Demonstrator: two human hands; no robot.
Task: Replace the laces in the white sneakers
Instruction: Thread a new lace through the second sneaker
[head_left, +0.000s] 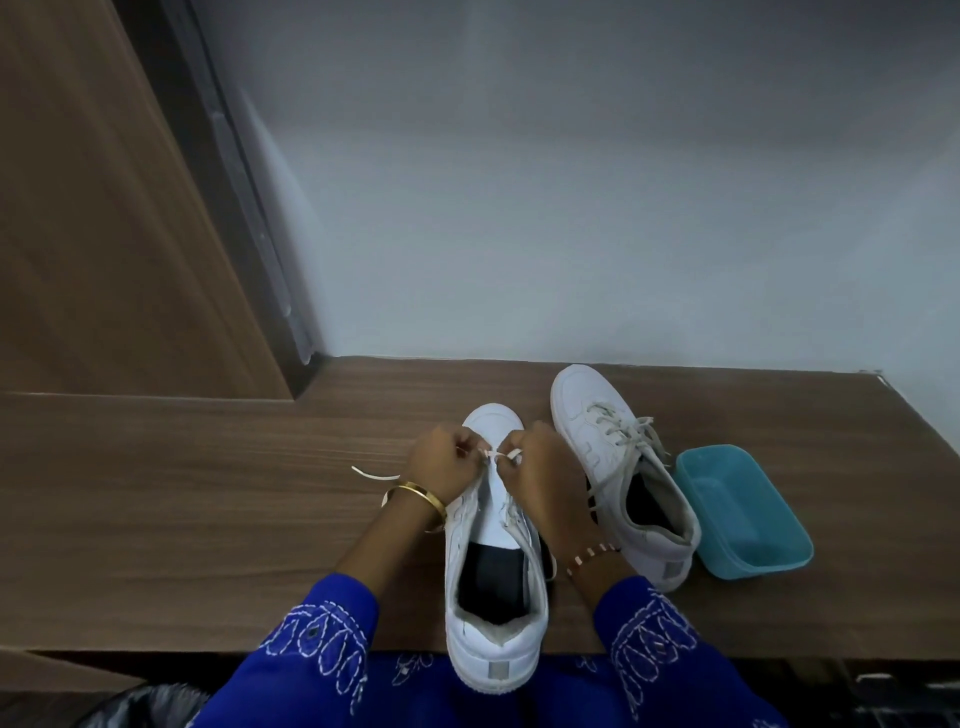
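Lower centre of the frame, our left hand (438, 462) pinches the white lace (500, 455) over the near sneaker (493, 561) on the wooden desk (208, 493); our right hand (537, 467) pinches it too. Further right, the laced sneaker (618, 467), then a teal tub (748, 514).

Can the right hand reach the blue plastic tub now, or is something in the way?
Probably not directly. The right hand is pinching the white lace, and the second white sneaker lies between it and the blue plastic tub; it would have to reach over.
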